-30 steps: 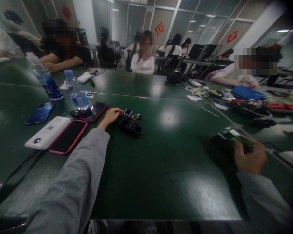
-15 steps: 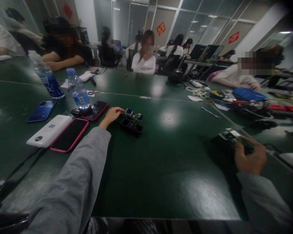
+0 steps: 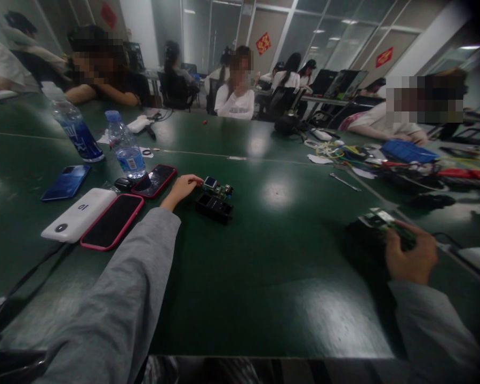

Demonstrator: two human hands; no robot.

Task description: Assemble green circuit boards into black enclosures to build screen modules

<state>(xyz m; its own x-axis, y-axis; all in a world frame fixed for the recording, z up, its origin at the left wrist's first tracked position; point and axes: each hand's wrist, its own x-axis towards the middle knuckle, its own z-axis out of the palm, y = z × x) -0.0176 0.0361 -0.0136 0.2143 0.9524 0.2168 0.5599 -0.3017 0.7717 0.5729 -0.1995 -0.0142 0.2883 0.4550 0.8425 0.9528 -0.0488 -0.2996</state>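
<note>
At mid-table my left hand [image 3: 184,188] reaches out, its fingertips closed at the left edge of a small green circuit board [image 3: 221,189] that carries a little square screen [image 3: 210,182]. Just in front of that board lies a black plastic casing [image 3: 214,208]. On the right, my right hand [image 3: 412,253] grips another green circuit board [image 3: 400,230] between thumb and fingers. Under it is a dark box-like shape [image 3: 362,234], blurred and partly lost in shadow. The fingers and palm hide much of this second board.
Left of my arm lie a red-rimmed phone [image 3: 112,221], a white power bank [image 3: 79,215], a blue phone [image 3: 66,182] and another phone [image 3: 155,180]. Two bottles, one clear [image 3: 127,146], stand behind. A wrench [image 3: 344,182] and tangled cables [image 3: 344,153] lie right. Several people sit beyond.
The whole view has shifted very slightly. Both hands stay at their circuit boards. Across the table at left, a person has raised a hand toward the head.
</note>
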